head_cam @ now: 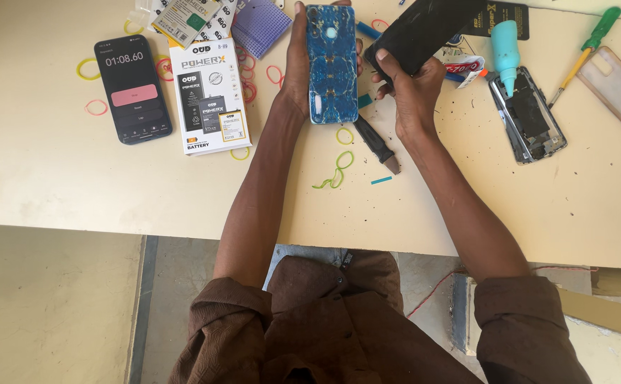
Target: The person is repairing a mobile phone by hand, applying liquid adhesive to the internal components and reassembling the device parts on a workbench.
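The left hand (298, 67) is gripping a blue marbled phone back cover (332, 62), a glossy rounded rectangle with worn, mottled patterning, its fingers wrapping behind the piece while the thumb side is pressing along the left edge, holding it upright over the far part of the table. The right hand (406, 89) is clutching a flat black phone body (431, 28), matte and slab-like, tilted diagonally, with the fingertips curling over its lower left corner. Between the wrists, a dark-handled prying tool (378, 146) with a flat metal tip is lying on the cream tabletop (54, 185), which is looking smooth but speckled with small dark crumbs. Thin rubber bands (335, 174) in green and yellow are resting just below that tool. To the left, a white cardboard battery box (211, 96) is lying flat, and beside it a black smartphone (133, 89) is showing a lit timer screen. To the right, an opened phone chassis (527, 117) is exposing its dark innards, with a teal plastic glue bottle (506, 53) lying across its top. Farther right, a green-handled screwdriver (584, 46) is lying just beside a clear, soft-looking phone case (620, 89).
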